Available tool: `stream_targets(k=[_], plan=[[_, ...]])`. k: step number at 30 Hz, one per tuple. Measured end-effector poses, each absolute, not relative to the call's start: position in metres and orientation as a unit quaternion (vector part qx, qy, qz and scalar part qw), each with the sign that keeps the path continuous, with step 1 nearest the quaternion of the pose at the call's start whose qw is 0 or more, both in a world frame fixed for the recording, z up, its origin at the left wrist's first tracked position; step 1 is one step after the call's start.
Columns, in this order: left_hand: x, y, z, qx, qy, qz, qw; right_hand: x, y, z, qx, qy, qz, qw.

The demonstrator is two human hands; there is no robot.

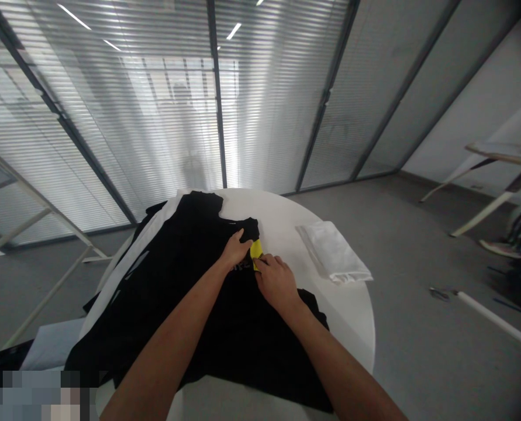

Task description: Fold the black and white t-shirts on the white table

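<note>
A black short-sleeved shirt (225, 327) lies spread over a white round table (352, 327), with its neckline toward the far side. At its right shoulder area shows a small bright yellow piece (255, 249); whether it is part of the shirt or a separate thing, I cannot tell. My right hand (278, 282) is closed, its thumb and forefinger pinching the yellow piece's lower edge. Just left of it, my left hand (235, 248) grips the shirt's cloth by the yellow piece, thumb toward it. Faint pale lettering on the shirt is partly covered by this hand.
A folded white packet (334, 251) lies at the table's right. More black and white clothing (144, 248) lies along the left. A pale metal frame (45, 204) stands at left, a wooden-edged table (506, 153) at right. A white pole (497, 321) crosses the floor area.
</note>
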State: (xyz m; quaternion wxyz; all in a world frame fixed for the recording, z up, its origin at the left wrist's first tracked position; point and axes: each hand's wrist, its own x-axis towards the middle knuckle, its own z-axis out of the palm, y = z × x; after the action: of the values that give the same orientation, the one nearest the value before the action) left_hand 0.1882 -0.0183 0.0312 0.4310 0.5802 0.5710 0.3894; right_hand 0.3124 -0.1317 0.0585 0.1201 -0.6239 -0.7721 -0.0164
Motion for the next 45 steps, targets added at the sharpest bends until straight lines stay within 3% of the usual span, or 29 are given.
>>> stream_targets(k=[11,23,32,37,42,45], plan=[[0.174,-0.024,0.038,0.554,0.542,0.435,0.458,0.303,-0.149,0.063,-0.701,-0.703,-0.073,0.098],[0.096,-0.020,0.092,0.603,0.568,0.415,0.375,0.241,-0.149,0.104,-0.569,-0.804,0.057,0.159],[0.027,-0.019,0.041,0.712,0.640,0.228,0.179,0.198,-0.165,0.067,-0.441,-0.857,0.203,0.174],[0.026,-0.031,0.041,0.698,0.702,0.108,0.090,0.209,-0.173,0.074,-0.387,-0.856,0.270,0.212],[0.028,-0.043,0.056,0.666,0.741,0.047,0.065,0.242,-0.162,0.095,-0.466,-0.795,0.269,0.278],[0.027,-0.047,0.057,0.674,0.732,0.053,0.083,0.267,-0.141,0.088,-0.568,-0.738,0.240,0.274]])
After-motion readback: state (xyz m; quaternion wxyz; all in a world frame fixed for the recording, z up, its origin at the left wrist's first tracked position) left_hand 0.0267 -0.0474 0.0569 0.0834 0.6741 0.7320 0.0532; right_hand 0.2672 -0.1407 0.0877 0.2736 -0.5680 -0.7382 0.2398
